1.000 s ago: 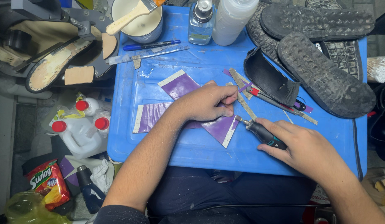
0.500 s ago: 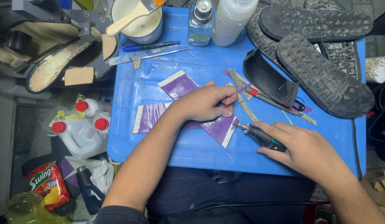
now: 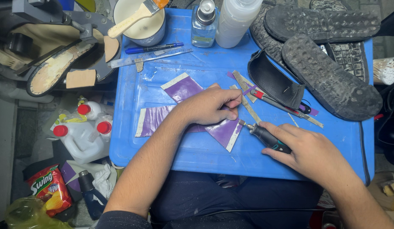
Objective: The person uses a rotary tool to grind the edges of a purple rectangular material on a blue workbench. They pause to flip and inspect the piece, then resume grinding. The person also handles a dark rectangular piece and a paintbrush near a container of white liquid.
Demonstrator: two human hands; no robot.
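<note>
Purple sheet point(image 3: 224, 131) lies mostly hidden under left hand point(image 3: 207, 106); tool tip indistinct.

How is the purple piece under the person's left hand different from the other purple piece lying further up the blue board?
The glossy purple leather piece under the left hand is pinned flat by that hand, and the tip of the small rotary tool in the right hand meets its pale edge. The upper purple leather piece lies free, untouched, and shows whole. Both are shiny purple with a pale border strip, on the blue plastic board.

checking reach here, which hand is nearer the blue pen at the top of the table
Left. The left hand lies below the blue pen; the right hand, holding the rotary tool, is farther off to the lower right.
</note>
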